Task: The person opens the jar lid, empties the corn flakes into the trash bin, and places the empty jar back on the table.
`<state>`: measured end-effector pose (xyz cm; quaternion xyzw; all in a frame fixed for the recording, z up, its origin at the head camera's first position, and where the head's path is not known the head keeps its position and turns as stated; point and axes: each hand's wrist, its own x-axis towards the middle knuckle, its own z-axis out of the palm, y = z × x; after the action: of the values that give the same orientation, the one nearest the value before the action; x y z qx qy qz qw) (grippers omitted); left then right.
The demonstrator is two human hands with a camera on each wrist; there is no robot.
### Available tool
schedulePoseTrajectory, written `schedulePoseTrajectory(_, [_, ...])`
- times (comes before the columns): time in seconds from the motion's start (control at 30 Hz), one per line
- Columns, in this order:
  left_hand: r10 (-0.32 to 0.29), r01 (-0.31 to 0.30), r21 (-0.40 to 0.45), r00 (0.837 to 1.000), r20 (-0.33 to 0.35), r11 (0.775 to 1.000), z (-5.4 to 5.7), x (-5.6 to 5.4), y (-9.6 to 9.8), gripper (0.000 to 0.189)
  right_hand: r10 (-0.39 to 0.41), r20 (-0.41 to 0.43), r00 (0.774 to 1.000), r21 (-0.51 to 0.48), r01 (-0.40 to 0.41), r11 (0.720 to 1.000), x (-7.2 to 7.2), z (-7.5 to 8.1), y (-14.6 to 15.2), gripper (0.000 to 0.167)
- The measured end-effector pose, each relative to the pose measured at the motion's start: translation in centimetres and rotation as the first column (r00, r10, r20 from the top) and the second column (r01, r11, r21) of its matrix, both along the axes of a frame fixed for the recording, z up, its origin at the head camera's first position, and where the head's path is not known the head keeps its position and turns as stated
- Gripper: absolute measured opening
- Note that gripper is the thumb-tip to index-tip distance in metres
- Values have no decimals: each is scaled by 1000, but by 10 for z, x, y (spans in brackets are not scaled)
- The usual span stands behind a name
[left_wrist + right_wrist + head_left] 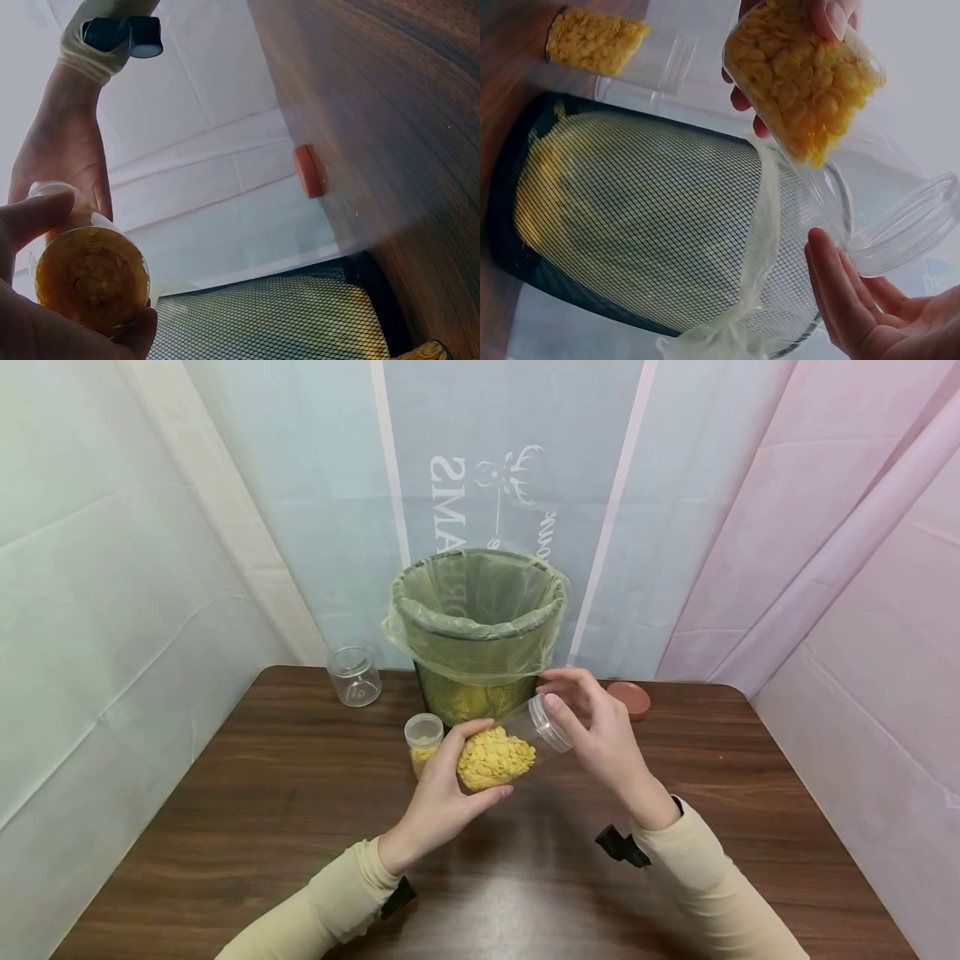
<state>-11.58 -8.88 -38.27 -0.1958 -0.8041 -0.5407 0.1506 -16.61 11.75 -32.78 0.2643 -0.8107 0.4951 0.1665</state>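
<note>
1. Far left on the desk, a clear jar stands upright with nothing visible inside.
2. Next over, a smaller clear tub stands upright, part filled with yellow stuff and partly hidden by the hand.
3. Then the left hand: fingers and thumb clamped around the bottom end of the tilted jar, which is held up off the desk, mouth toward the right. The yellow flakes sit mostly at the low end.
4. Behind that jar, a wire-mesh bin with a translucent liner folded over the rim.
5. Right hand is at the jar's mouth, fingers pretty straight and touching around the rim, not really squeezing.
6. Far right, a reddish lid lies on the desk.

Handling-wise, I'd guess it's light and stiff, with smooth walls that could slip; can't tell if plastic or glass. Flakes look loose and probably crumbly, so best hold it low around the body, with fingers steadying the rim.
</note>
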Motion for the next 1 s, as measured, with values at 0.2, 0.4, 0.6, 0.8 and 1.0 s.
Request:
schedulePoseTrajectory(0.2, [3, -5, -23, 998, -65, 1000, -6, -2, 1, 76, -35, -15, 999, 94, 37, 995, -1, 3, -1, 22])
schedulePoseTrajectory(0.4, [27, -34, -65, 994, -104, 997, -8, -2, 3, 78, -88, 12, 996, 178, 85, 980, 1, 3, -2, 24])
schedulePoseTrajectory(0.6, [57, -67, -84, 991, -120, 994, -9, -2, 3, 77, -129, -136, 982, 205, 155, 966, 4, 0, -5, 23])
schedulePoseTrajectory(0.8, [58, -77, -122, 987, -149, 990, -8, -3, 4, 79, -160, -403, 901, 166, 244, 955, 1, -7, -8, 18])
schedulePoseTrajectory(1.0, [38, -58, -146, 990, -137, 988, -6, -3, 3, 87, -145, -495, 857, 127, 236, 964, -2, -10, -7, 21])
